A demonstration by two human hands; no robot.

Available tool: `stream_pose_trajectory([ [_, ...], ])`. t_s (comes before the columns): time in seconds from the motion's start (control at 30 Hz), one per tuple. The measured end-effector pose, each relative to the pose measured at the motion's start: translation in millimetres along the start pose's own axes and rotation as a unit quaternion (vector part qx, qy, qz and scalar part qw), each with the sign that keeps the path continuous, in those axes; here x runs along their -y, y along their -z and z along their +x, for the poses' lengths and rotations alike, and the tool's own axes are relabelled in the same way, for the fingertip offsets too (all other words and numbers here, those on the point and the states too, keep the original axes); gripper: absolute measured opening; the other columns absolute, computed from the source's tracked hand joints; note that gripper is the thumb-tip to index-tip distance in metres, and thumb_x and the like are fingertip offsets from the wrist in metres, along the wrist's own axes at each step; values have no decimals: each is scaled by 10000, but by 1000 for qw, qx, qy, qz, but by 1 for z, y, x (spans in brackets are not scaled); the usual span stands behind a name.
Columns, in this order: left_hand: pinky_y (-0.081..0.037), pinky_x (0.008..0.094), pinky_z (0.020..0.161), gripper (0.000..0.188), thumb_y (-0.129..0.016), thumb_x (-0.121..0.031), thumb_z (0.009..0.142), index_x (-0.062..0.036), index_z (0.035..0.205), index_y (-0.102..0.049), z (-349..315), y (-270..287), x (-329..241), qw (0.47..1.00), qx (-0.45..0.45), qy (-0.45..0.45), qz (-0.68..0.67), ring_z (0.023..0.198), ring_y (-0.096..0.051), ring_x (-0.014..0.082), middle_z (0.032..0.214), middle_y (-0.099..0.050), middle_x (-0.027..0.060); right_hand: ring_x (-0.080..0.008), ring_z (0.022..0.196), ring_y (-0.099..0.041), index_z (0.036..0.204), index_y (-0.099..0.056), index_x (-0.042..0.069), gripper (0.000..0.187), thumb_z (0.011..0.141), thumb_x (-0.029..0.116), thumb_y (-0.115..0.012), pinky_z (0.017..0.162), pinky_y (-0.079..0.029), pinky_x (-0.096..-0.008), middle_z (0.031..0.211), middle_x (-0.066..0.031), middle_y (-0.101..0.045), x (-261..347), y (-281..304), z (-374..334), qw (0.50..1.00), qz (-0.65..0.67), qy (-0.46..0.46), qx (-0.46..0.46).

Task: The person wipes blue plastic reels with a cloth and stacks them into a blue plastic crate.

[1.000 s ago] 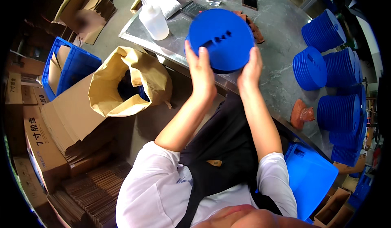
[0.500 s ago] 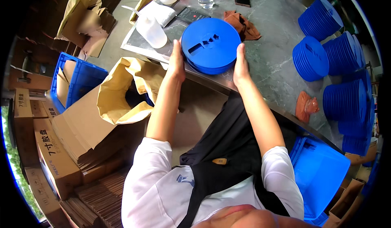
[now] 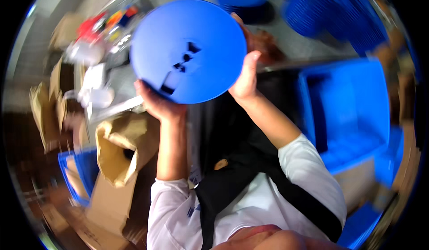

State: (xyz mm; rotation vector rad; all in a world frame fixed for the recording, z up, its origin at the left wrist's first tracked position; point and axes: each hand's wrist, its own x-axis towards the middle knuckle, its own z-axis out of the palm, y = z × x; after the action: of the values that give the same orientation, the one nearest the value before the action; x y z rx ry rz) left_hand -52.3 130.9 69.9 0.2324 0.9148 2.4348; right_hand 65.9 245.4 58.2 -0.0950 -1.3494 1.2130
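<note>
A round blue plastic reel disc (image 3: 210, 49), with a slot and small cut-outs near its middle, is raised close to me. My left hand (image 3: 160, 105) grips its lower left rim, the thumb over the edge. On the right rim is my right hand (image 3: 245, 78), thumb outside and fingers partly hidden behind the disc. Only the upper face shows now, so I cannot tell how many discs lie under it. A brown cloth (image 3: 268, 46) lies on the grey table (image 3: 123, 81), behind my right hand.
Stacks of blue discs (image 3: 313, 8) stand at the far right of the table. A large blue bin (image 3: 357, 111) is at my right. To the left are a yellow-brown paper sack (image 3: 118, 154), a blue crate (image 3: 89, 169), cardboard (image 3: 111, 210) and a white plastic bottle (image 3: 100, 97), all blurred.
My hands have lifted the reel discs off the table edge and brought them nearer. My view has swung to the right, so the blue bin shows more fully.
</note>
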Motion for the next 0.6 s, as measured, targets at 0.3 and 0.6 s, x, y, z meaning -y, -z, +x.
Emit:
stream_pose_trajectory([
  [0.3,-332,397,1036,460,-392,-362,973,-30,1288,-439,-159,-131,204,908,295,292,54,1183,-473,241,1249,-521,118,-251,1269,-400,1380,-330,-25,633,985,466,-270,1076,-281,-365,1374,-148,-423,192,250,-50,954,-139,23,-266],
  [0.6,-336,403,1017,449,-304,-366,973,-64,1254,-480,-304,-171,382,684,230,651,233,1170,-488,238,1272,-533,85,-226,1148,-515,1262,-524,-11,543,971,427,-391,983,-383,-311,1253,-147,-552,255,504,-150,695,-349,-397,-488],
])
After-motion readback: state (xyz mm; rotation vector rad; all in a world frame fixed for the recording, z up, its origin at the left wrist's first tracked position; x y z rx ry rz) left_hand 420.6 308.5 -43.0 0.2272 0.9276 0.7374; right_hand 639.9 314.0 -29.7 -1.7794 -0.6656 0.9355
